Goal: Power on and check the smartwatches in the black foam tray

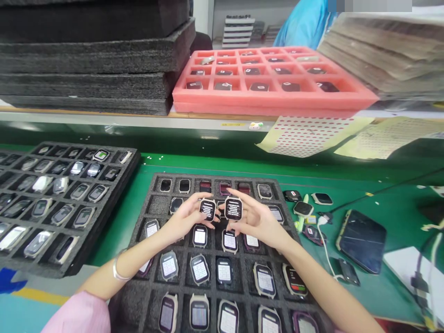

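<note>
Above a dark foam tray [159,286] I hold two watch bodies side by side, screens facing me. My left hand [190,213] grips a smartwatch [208,210] with a pale case, the thumb at its lower left. Between the fingers and thumb of my right hand [255,217] is a second smartwatch [233,208], also pale-cased. White text on black lights both screens. Below, the tray's compartments carry several more watches, many with lit white screens, such as a watch [200,236] just under my hands. My fingertips nearly meet; whether they touch is unclear.
Another foam tray of watches [135,162] lies at left. A pink foam tray [277,99] and stacked black foam [86,88] stand on the shelf ahead. At right are loose watches [322,199], a phone-like device [362,240] and cables [326,249]. Behind the shelf shows a person's blue sleeve [301,23].
</note>
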`<state>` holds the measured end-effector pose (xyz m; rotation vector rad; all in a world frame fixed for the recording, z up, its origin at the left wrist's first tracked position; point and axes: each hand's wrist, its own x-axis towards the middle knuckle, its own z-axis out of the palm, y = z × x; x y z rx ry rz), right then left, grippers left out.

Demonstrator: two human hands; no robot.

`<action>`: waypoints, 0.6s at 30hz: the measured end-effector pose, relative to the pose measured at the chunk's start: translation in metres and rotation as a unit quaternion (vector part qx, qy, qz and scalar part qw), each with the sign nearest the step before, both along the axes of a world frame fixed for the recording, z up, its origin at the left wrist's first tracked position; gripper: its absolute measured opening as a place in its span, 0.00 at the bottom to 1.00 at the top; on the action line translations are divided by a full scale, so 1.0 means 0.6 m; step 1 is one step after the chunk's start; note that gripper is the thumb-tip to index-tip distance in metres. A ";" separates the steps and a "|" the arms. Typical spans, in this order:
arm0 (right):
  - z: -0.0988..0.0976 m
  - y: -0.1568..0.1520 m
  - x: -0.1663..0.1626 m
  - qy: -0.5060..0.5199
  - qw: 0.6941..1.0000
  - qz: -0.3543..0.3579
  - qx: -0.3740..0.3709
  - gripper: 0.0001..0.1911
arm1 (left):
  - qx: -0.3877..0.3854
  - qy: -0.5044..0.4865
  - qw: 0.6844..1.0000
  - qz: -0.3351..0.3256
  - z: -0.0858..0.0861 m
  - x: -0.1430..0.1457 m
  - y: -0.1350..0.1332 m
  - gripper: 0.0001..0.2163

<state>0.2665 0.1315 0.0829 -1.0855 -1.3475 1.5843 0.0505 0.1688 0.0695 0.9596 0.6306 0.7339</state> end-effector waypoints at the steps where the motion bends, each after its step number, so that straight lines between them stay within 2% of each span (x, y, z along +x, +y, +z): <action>1: 0.003 0.000 0.005 -0.016 1.000 0.011 0.004 0.41 | -0.002 -0.007 1.000 -0.001 0.001 -0.001 0.001 0.21; 3: 0.005 0.004 0.020 -0.079 0.996 0.036 0.024 0.37 | -0.001 -0.015 1.000 -0.002 0.005 -0.004 0.003 0.22; 5: 0.001 0.011 0.044 -0.200 0.975 0.046 0.089 0.30 | 0.006 -0.016 1.000 -0.004 0.008 -0.005 0.004 0.20; 7: -0.010 0.019 0.072 -0.339 0.920 0.037 0.192 0.24 | 0.012 -0.010 1.000 -0.008 0.011 -0.005 0.005 0.18; 9: -0.023 0.026 0.099 -0.429 0.860 0.032 0.274 0.22 | 0.013 -0.003 1.000 -0.008 0.011 -0.004 0.006 0.17; 11: -0.032 0.029 0.119 -0.469 0.826 0.049 0.308 0.22 | 0.014 0.000 1.000 -0.006 0.008 -0.003 0.007 0.16; 13: -0.035 0.027 0.128 -0.490 0.809 0.062 0.317 0.26 | 0.017 0.004 1.000 -0.011 0.005 -0.002 0.008 0.16; 15: -0.029 0.022 0.127 -0.499 0.800 0.057 0.329 0.28 | 0.023 0.008 1.000 -0.018 0.002 -0.002 0.008 0.16; 18: -0.014 0.019 0.111 -0.488 0.801 0.056 0.341 0.23 | 0.028 0.016 0.999 -0.017 0.002 -0.002 0.008 0.16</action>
